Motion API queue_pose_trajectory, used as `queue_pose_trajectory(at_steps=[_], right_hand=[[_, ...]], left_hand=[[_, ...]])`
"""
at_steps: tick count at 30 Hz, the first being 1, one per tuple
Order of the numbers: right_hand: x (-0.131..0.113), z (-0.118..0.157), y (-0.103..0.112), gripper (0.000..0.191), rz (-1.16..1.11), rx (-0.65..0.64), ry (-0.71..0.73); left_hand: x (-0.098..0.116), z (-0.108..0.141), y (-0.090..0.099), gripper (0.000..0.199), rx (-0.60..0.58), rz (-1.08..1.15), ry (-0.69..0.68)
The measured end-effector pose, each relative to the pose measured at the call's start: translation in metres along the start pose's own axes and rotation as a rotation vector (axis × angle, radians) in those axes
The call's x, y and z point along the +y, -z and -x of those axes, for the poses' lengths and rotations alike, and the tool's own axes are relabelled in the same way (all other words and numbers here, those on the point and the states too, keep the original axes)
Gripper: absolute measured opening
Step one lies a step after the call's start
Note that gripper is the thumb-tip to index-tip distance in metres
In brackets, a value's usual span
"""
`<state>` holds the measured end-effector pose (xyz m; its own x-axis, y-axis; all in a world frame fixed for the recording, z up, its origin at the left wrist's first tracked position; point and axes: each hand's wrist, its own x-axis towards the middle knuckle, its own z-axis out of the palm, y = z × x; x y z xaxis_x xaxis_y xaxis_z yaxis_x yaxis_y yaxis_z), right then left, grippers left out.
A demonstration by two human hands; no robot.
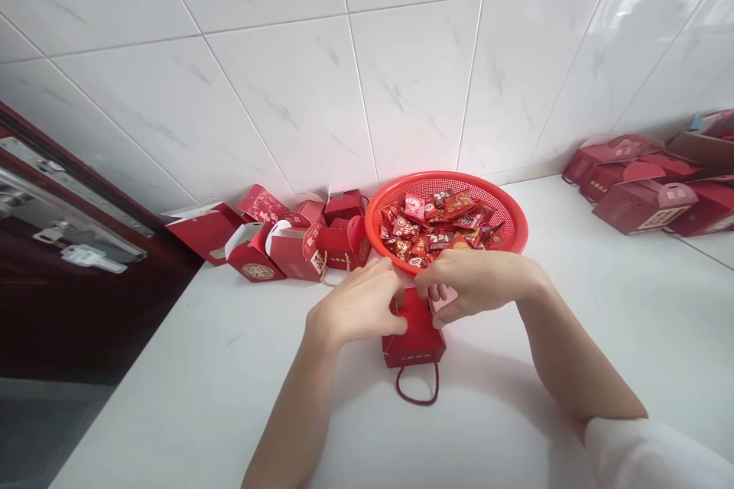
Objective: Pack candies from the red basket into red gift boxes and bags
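Note:
A small red box (414, 348) with a dark red cord handle hanging toward me rests on the white table. My left hand (367, 302) is at the box's left side, thumb on its top and fingers curled over the far edge. From the right, my right hand (467, 286) grips the box's right side, its fingers bent round a pale pink flap. Just behind both hands sits a red plastic basket (519, 225) with wrapped candies (441, 225) in it. My hands partly hide the box's far end and the basket's near rim.
Several red gift boxes (295, 248) stand against the tiled wall left of the basket. More red boxes (642, 202) are grouped at the right. A dark door (74, 306) with a metal lock and keys is beside the table's left edge.

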<state>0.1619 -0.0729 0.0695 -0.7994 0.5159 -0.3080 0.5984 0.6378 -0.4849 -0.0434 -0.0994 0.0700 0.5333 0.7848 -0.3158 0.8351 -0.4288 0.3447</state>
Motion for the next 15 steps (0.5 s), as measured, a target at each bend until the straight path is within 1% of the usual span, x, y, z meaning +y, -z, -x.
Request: queue_pose_trajectory(at_steps=[3,7,10,15], right_hand=[[-0.002,0.000,0.001,0.013,0.019,0.002,-0.018],[-0.004,0.000,0.003,0.012,0.025,-0.003,-0.020],[-0.005,-0.001,0.005,0.014,0.029,-0.009,-0.003],[-0.005,-0.006,0.006,0.017,0.030,-0.020,0.012]], left_hand=[[0.004,-0.004,-0.003,0.006,-0.014,0.026,-0.025],[0.008,-0.010,-0.006,0.014,-0.071,-0.018,0.029],[0.008,-0.012,-0.007,0.019,-0.110,-0.041,0.040],[0.004,-0.012,-0.008,0.017,-0.109,-0.011,0.035]])
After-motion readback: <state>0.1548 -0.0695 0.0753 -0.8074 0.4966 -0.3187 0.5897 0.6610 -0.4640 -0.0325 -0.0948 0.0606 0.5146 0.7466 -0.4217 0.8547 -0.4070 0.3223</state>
